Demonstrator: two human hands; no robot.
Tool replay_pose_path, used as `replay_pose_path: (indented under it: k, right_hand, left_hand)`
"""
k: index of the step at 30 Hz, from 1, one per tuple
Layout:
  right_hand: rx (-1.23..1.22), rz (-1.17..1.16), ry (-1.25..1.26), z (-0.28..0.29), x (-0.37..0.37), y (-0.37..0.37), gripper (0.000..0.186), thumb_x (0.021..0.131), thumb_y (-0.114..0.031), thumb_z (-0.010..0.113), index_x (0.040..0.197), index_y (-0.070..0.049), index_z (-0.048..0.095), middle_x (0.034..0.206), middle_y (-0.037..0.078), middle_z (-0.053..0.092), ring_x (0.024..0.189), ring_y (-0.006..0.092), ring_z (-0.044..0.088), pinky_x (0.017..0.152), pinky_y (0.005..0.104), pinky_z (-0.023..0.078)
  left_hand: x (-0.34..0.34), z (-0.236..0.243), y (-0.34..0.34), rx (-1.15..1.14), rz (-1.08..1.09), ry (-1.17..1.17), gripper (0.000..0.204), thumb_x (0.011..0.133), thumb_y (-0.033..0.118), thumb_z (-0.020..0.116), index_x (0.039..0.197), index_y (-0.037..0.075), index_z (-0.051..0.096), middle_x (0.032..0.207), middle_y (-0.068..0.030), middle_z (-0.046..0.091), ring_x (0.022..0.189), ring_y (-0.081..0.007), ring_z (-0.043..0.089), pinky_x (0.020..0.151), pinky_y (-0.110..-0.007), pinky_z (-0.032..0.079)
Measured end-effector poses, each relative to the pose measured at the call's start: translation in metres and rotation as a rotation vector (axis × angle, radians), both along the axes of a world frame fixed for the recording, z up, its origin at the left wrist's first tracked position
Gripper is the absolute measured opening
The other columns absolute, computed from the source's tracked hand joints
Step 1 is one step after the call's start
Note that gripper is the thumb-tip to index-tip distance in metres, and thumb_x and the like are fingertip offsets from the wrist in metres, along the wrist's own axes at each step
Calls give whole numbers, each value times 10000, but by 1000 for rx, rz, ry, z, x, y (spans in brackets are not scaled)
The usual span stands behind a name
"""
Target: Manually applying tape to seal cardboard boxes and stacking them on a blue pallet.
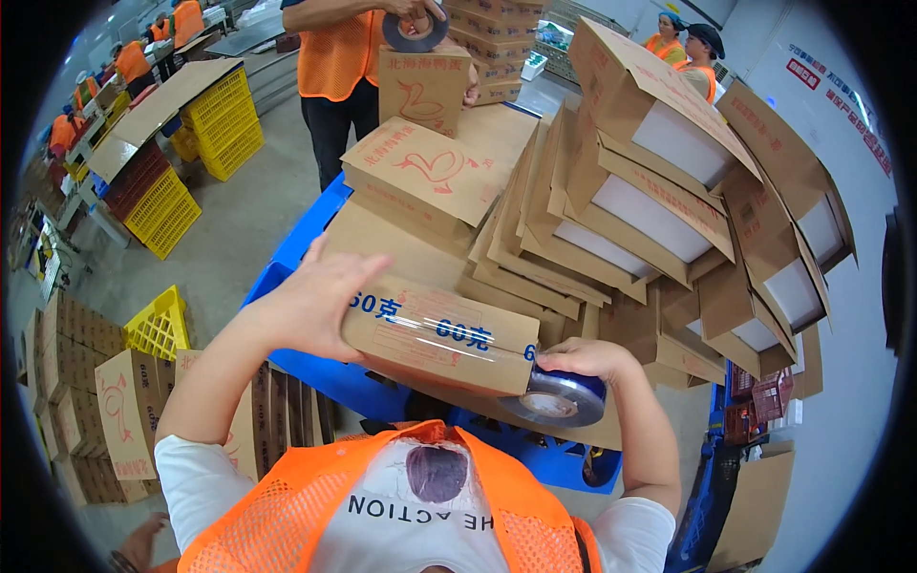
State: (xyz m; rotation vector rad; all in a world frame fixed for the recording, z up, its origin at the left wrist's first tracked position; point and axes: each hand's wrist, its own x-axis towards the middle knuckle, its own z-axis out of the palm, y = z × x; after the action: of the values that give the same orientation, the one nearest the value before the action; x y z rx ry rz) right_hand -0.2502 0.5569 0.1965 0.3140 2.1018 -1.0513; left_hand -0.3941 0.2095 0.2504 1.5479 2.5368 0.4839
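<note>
A closed brown cardboard box (430, 349) lies in front of me, with clear tape bearing blue print along its upturned side. My left hand (310, 301) grips its left end, thumb on the near side and fingers over the far side. In my right hand (583, 361) is a roll of clear packing tape (554, 406), held against the box's right end. The strip of tape runs from the roll onto the box. Beneath lies a cardboard sheet (368, 224) on a blue plastic crate (287, 263). Another closed carton (430, 172) with a red duck drawing lies beyond.
Across from me, a person in an orange vest (334, 62) holds a tape roll (415, 33) over an upright carton (420, 91). Stacked open-ended cartons (659, 215) rise at right. Yellow crates (224, 124) and finished cartons (129, 411) stand at left.
</note>
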Motion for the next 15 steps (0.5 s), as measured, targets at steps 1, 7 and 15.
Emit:
replay_pose_path:
  k: [1,7,15]
  right_hand:
    - [-32,12,-16,-2,-1,3,587,793,-502,523,1113,-13,577,1095,148,594,989,225,556,874,278,404]
    - [71,76,39,2,-7,-1,555,801,-461,552,1105,2,579,1055,148,609,962,215,563,858,289,416]
    - [-273,277,339,-50,-1,34,506,819,-445,496,1104,-38,590,1109,138,589,1005,226,548,885,301,396]
  left_hand:
    - [4,5,11,-83,-26,30,948,507,406,771,1269,58,327,1235,-169,423,1160,-316,410,1039,-542,122]
    - [58,-38,80,29,-167,262,828,659,440,684,1279,18,333,1317,-198,330,1235,-341,310,994,-509,227]
    - [88,-24,149,96,-587,157,895,631,468,689,1325,64,294,1330,-222,293,1226,-358,297,974,-511,230]
